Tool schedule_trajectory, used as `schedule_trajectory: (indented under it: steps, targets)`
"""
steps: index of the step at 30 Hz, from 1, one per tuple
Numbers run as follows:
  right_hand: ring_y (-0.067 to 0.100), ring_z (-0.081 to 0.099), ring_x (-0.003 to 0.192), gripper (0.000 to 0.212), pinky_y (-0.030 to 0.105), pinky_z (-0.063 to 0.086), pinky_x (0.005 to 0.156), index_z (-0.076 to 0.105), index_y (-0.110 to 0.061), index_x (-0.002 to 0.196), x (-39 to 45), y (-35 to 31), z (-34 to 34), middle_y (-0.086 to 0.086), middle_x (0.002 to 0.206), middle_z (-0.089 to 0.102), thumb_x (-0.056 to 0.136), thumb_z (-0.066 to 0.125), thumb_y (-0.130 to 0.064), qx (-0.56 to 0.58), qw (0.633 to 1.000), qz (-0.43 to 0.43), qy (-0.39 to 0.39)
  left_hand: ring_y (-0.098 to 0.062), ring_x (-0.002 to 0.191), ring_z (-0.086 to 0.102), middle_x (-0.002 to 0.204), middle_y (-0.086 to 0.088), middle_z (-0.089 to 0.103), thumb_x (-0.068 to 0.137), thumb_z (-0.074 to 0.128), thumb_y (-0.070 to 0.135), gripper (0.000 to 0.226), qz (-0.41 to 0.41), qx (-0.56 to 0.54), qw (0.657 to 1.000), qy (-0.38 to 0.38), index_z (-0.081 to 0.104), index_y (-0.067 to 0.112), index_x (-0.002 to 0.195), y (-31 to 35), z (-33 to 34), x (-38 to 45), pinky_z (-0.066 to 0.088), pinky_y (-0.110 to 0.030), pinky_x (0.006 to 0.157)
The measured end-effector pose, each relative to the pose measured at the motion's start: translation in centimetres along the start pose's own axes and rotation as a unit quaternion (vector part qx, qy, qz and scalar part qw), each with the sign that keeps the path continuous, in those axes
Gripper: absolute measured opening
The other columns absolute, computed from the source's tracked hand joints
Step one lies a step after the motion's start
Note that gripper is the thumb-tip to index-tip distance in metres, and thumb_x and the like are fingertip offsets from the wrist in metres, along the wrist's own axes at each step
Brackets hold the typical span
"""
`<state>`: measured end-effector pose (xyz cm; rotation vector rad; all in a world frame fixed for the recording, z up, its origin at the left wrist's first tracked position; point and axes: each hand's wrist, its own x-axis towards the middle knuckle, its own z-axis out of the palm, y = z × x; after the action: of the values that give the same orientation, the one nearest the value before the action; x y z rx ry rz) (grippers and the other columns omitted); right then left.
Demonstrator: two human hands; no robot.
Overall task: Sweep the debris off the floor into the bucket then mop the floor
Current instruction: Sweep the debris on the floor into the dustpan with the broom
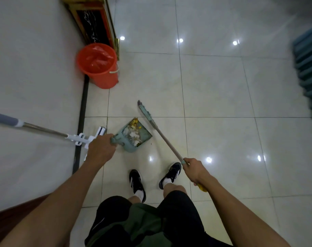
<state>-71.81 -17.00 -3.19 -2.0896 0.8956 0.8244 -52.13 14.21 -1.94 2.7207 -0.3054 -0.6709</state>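
My left hand [100, 150] grips the handle of a pale blue dustpan [133, 138], which holds yellow and white debris [134, 130]. My right hand [194, 171] grips the top of a broom handle [167, 144]. The broom head [145, 112] sits just beyond the dustpan's right side. A red bucket [99, 65] lined with a red bag stands by the wall, further ahead on the left. A mop [44, 130] with a metal pole leans against the wall at my left, its head [100, 131] beside the dustpan.
Glossy cream floor tiles [214, 86] spread ahead and right. A yellow and red framed stand [96, 20] sits behind the bucket. A stack of blue items [308, 68] blurs at the right edge. My black shoes [137, 182] stand below the dustpan.
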Motion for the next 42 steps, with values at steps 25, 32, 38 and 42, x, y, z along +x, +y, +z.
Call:
schedule_trajectory:
  steps: [25,32,38,42]
  targets:
    - [0.014,0.058,0.070,0.026,0.026,0.048,0.052,0.061,-0.019,0.111,6.5,4.4,-15.1,-0.001,0.090,0.062,0.102,0.040,-0.033,-0.165,0.978,-0.128,0.022,-0.033,0.076,0.065,0.081,-0.008,0.071,0.092,0.064,0.028,0.015,-0.030,0.047,0.994,0.089,0.071,0.024,0.105,17.5,-0.2,4.8,0.055,-0.039,0.069]
    - [0.014,0.060,0.066,0.023,0.035,0.059,0.057,0.057,-0.021,0.105,7.6,5.0,-18.6,-0.003,0.085,0.061,0.103,0.039,-0.036,-0.158,0.977,-0.131,0.058,-0.029,0.069,0.062,0.073,-0.004,0.067,0.093,0.063,0.025,0.011,-0.030,0.030,0.992,0.117,0.071,0.024,0.100,20.9,0.0,7.3,0.054,-0.036,0.064]
    - [0.019,0.063,0.066,0.024,0.042,0.061,0.056,0.060,-0.019,0.101,10.4,1.8,-22.7,0.000,0.084,0.063,0.102,0.042,-0.035,-0.110,0.985,-0.106,0.076,-0.028,0.065,0.059,0.071,-0.004,0.066,0.092,0.063,0.027,0.006,-0.036,0.038,0.991,0.124,0.069,0.025,0.092,23.6,-0.7,11.3,0.050,-0.033,0.060]
    - [0.023,0.065,0.064,0.024,0.042,0.060,0.047,0.062,-0.017,0.100,13.1,-0.7,-26.1,0.004,0.083,0.063,0.102,0.043,-0.032,-0.081,0.991,-0.087,0.068,-0.029,0.069,0.062,0.074,-0.005,0.068,0.091,0.064,0.028,0.006,-0.046,0.028,0.991,0.119,0.069,0.025,0.094,25.0,-1.2,14.6,0.053,-0.034,0.064]
